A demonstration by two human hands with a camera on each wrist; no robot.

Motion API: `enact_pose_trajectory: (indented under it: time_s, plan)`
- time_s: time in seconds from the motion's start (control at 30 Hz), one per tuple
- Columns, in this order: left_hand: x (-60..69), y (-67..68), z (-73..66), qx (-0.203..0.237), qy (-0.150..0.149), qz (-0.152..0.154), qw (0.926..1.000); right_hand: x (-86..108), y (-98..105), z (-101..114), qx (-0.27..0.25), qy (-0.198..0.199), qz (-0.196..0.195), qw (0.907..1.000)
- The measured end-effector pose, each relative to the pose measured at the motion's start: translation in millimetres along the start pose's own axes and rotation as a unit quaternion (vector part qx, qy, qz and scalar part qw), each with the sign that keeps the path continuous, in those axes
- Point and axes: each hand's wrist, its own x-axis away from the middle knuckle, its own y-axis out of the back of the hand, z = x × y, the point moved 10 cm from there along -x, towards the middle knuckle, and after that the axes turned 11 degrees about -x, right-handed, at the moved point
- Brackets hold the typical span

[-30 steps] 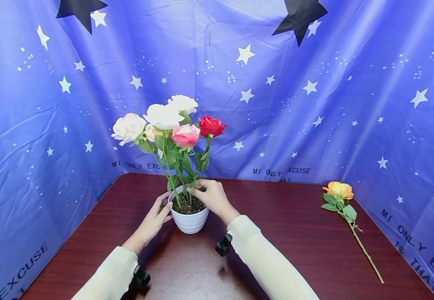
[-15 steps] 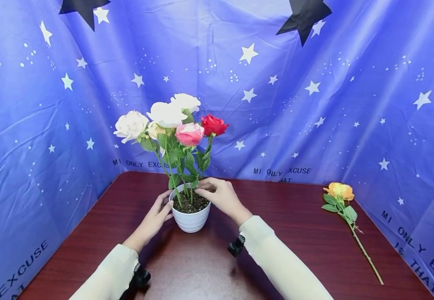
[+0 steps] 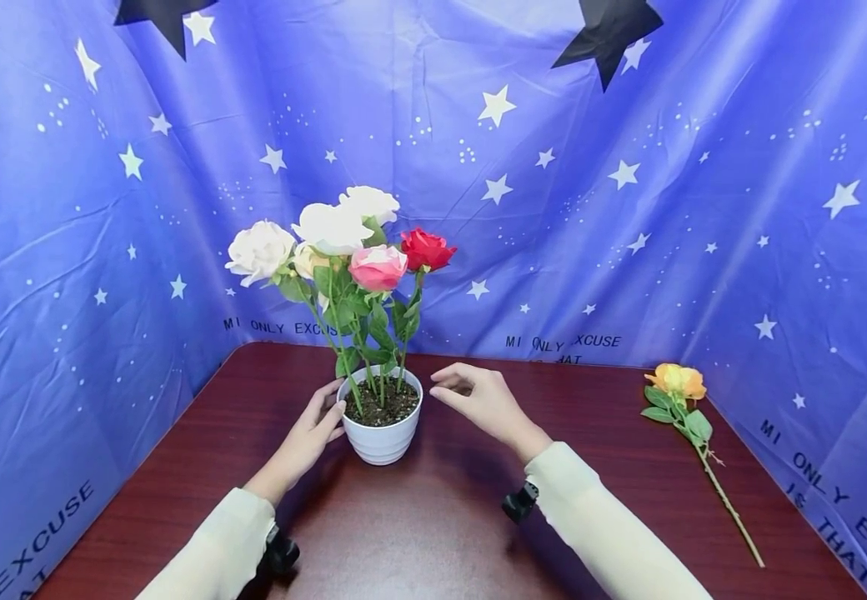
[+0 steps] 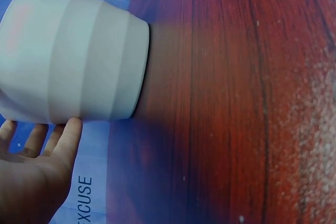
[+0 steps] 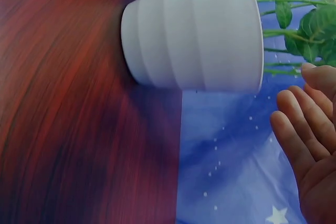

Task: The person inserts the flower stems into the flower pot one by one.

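Observation:
A white ribbed flowerpot (image 3: 381, 442) holds dark soil (image 3: 377, 408) and several upright roses. Among the blooms are a red rose (image 3: 428, 250), a pink rose (image 3: 378, 268) and a white rose (image 3: 259, 252). Against the pot's left side my left hand (image 3: 308, 440) rests its fingertips; in the left wrist view its fingers (image 4: 67, 142) are nearly straight along the wall. My right hand (image 3: 489, 408) hovers apart from the pot on the right, holding nothing, its fingers loosely bent. In the right wrist view green stems (image 5: 283, 34) rise out of the pot near that hand.
An orange-yellow rose (image 3: 676, 382) with a long stem lies on the right of the dark red wooden table (image 3: 591, 467). A blue star-patterned cloth (image 3: 553, 208) surrounds the table at the back and sides.
My right hand has let go of the red rose's stem and moved right, away from the pot. My left hand stays at the pot's side.

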Motion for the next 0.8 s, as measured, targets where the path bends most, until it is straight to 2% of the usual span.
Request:
enact_pose_trajectory:
  time_s: [0.2, 0.43, 0.63, 0.8]
  plan:
    - [-0.2, -0.4, 0.3, 0.0, 0.001, 0.001, 1.0, 12.0, 23, -5, 0.022, 0.004, -0.007, 0.9997]
    - [2.4, -0.4, 0.0, -0.004, -0.001, -0.005, 1.0, 31.7, 54, -19, 0.058, -0.023, -0.014, 0.9979]
    - [2.0, -0.5, 0.5, -0.004, 0.002, -0.006, 1.0, 53.2, 92, -31, 0.096, -0.04, -0.034, 0.994]
    - [1.1, 0.0, 0.9, -0.005, 0.005, -0.008, 0.9999, 76.6, 130, -46, 0.144, -0.051, -0.057, 0.9866]
